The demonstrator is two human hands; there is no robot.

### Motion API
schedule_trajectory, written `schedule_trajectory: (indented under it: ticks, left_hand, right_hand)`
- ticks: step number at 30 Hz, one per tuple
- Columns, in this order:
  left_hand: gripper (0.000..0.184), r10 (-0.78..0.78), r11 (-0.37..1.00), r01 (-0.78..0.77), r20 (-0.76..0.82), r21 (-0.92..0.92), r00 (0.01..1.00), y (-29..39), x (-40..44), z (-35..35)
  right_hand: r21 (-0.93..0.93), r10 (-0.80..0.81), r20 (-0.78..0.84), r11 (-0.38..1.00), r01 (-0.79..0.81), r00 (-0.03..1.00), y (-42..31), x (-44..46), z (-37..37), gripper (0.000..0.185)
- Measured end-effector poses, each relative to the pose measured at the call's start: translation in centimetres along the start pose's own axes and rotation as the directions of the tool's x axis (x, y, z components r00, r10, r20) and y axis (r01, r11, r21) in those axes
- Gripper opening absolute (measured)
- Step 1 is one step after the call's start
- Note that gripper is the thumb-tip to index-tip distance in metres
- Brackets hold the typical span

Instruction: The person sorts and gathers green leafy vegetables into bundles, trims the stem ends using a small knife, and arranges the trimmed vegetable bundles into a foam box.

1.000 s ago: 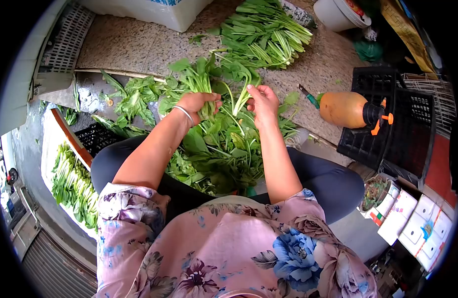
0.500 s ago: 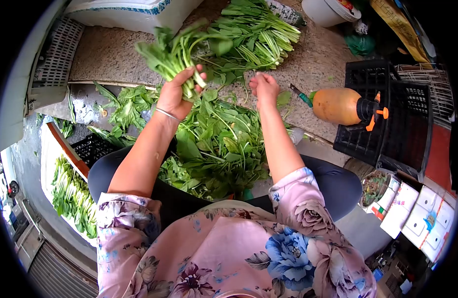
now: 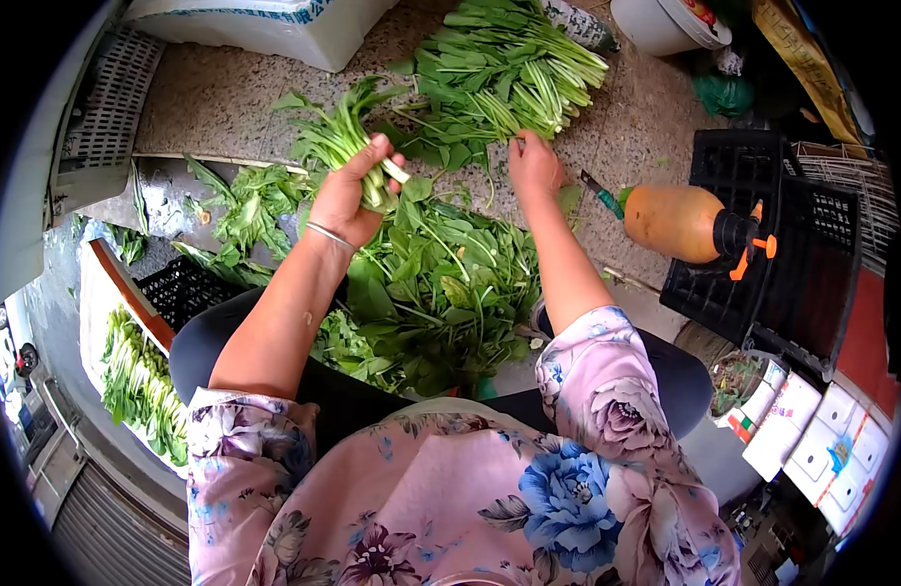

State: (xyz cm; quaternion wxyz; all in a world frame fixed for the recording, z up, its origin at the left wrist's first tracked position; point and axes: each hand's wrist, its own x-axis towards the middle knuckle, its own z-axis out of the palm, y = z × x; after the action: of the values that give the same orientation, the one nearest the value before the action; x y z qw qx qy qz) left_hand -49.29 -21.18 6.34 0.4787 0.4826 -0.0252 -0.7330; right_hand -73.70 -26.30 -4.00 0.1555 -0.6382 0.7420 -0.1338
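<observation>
A bunch of leafy greens [image 3: 345, 137] with pale cut stems is gripped in my left hand [image 3: 351, 195], its leaves pointing up and to the left. My right hand [image 3: 536, 171] is at the lower edge of a large pile of leafy greens [image 3: 514, 68] on the stone slab. Its fingers are curled together by the stem ends, and what they pinch is hidden. Below both hands, between my knees, lies a heap of loose leaves [image 3: 441, 293]. Just right of my right hand rests a knife [image 3: 604, 198] with a green handle.
An orange spray bottle [image 3: 675, 225] lies on its side against black crates [image 3: 724, 283]. A white foam box [image 3: 265, 24] and a white bucket [image 3: 665, 24] stand at the back. At left, more greens [image 3: 143, 386] fill a box, and discarded leaves [image 3: 255, 210] lie on the ground.
My right hand has moved slightly right and forward to the edge of the pile of greens. The bunch in my left hand has lowered a little and stopped blurring.
</observation>
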Motion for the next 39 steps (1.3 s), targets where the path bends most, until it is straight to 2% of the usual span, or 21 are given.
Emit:
schedule_trajectory:
  ticks: [2, 7, 9, 11, 12, 13, 15, 16, 19, 20, 22, 23, 25, 26, 27, 29, 31, 33, 35, 38, 39]
  left_hand:
    - [0.015, 0.067, 0.997, -0.066, 0.021, -0.050, 0.998, 0.0, 0.4, -0.2]
    - [0.013, -0.116, 0.992, 0.115, -0.015, -0.056, 0.993, -1.3, 0.7, -0.4]
    - [0.011, -0.089, 0.992, 0.087, -0.010, -0.087, 0.996, -0.9, 1.2, -0.4]
    - [0.009, -0.092, 0.992, 0.092, 0.003, -0.084, 0.996, -1.0, 1.4, -0.8]
    - [0.009, -0.099, 0.994, 0.098, -0.015, -0.045, 0.995, -1.1, 1.4, -0.7]
    - [0.009, -0.110, 0.994, 0.110, -0.032, -0.004, 0.993, -1.2, 1.2, -0.5]
    - [0.009, -0.105, 0.994, 0.105, -0.003, 0.003, 0.994, -1.4, 1.2, -0.4]
    - [0.011, -0.108, 0.994, 0.108, -0.026, 0.006, 0.994, -1.5, 1.3, -0.5]
    - [0.014, -0.127, 0.989, 0.131, -0.069, 0.064, 0.990, -1.8, 1.4, -0.4]
    - [0.016, -0.146, 0.982, 0.156, -0.094, 0.109, 0.985, -2.1, 1.2, -0.6]
    - [0.018, -0.223, 0.964, 0.232, -0.079, 0.130, 0.971, -2.9, 1.5, -1.4]
    - [0.020, -0.287, 0.942, 0.292, -0.052, 0.165, 0.956, -3.1, 1.8, -1.5]
    - [0.019, -0.265, 0.937, 0.281, -0.105, 0.208, 0.959, -3.7, 0.3, 0.0]
    - [0.019, -0.291, 0.928, 0.299, -0.071, 0.222, 0.954, -4.0, 0.4, 0.0]
    - [0.020, -0.324, 0.917, 0.325, -0.044, 0.232, 0.945, -4.5, 0.4, -0.2]
    - [0.022, -0.346, 0.901, 0.348, -0.052, 0.258, 0.937, -4.4, 0.0, -0.2]
    - [0.018, -0.359, 0.908, 0.352, -0.013, 0.227, 0.933, -4.5, 0.4, -0.6]
    - [0.016, -0.359, 0.919, 0.341, 0.062, 0.197, 0.931, -3.8, 0.9, -1.7]
    - [0.016, -0.183, 0.972, 0.188, -0.050, 0.140, 0.982, -2.5, 0.3, -0.3]
    - [0.022, 0.078, 0.997, -0.078, 0.000, -0.016, 0.997, 0.1, 0.2, 1.1]
    - [0.021, 0.131, 0.989, -0.130, 0.015, -0.070, 0.991, 0.5, 0.7, 0.5]
  right_hand:
    - [-0.036, 0.032, 0.021, 0.999, -0.031, 0.999, -1.3, 0.4, 0.0, 0.034]
    - [-0.167, 0.084, 0.101, 0.984, -0.066, 0.991, -1.7, 2.1, 1.1, 0.043]
    - [-0.088, 0.045, 0.120, 0.996, -0.034, 0.992, -1.4, 2.2, 1.0, 0.035]
    - [0.260, 0.132, 0.210, 0.948, -0.185, 0.969, -1.5, 2.0, 0.5, 0.032]
    - [0.622, 0.165, 0.331, 0.702, -0.346, 0.929, -2.1, 1.4, -0.3, 0.025]
    - [0.619, 0.169, 0.333, 0.703, -0.350, 0.928, -2.1, 0.3, -1.2, 0.025]
    - [0.808, -0.032, 0.589, -0.004, -0.590, 0.807, -2.3, -1.9, -2.8, 0.021]
    - [0.777, -0.010, 0.606, -0.208, -0.594, 0.796, -1.7, -3.0, -1.6, 0.017]
    - [0.577, 0.389, 0.654, 0.298, -0.761, 0.649, -1.0, -5.3, 0.5, 0.019]
    - [0.572, 0.389, 0.658, 0.300, -0.763, 0.645, -0.7, -5.6, 0.7, 0.019]
    - [0.801, 0.240, 0.588, -0.036, -0.598, 0.772, -2.8, -6.6, -2.4, 0.022]
    - [0.804, 0.245, 0.583, -0.035, -0.594, 0.774, -3.3, -7.1, -2.7, 0.022]
    - [0.732, 0.269, 0.305, 0.548, -0.405, 0.914, -4.9, -7.8, -3.1, 0.022]
    - [0.779, 0.194, 0.284, 0.525, -0.343, 0.939, -5.9, -8.3, -3.3, 0.022]
    - [0.726, 0.142, 0.251, 0.626, -0.283, 0.958, -6.8, -9.0, -3.4, 0.022]
    - [0.712, 0.003, 0.260, 0.675, -0.194, 0.966, -7.7, -10.2, -2.8, 0.022]
    - [0.801, -0.125, 0.301, 0.571, -0.180, 0.945, -8.6, -10.4, -3.3, 0.022]
    - [0.729, -0.234, 0.626, 0.514, -0.452, 0.744, -7.8, -9.0, -5.9, 0.024]
    - [0.766, -0.176, 0.605, 0.393, -0.508, 0.776, -5.9, -6.9, -5.0, 0.029]
    - [0.757, 0.129, 0.455, 0.465, -0.459, 0.881, -2.4, -3.4, 0.2, 0.039]
    - [0.704, 0.193, 0.324, 0.604, -0.372, 0.926, -0.2, -2.1, 3.1, 0.045]
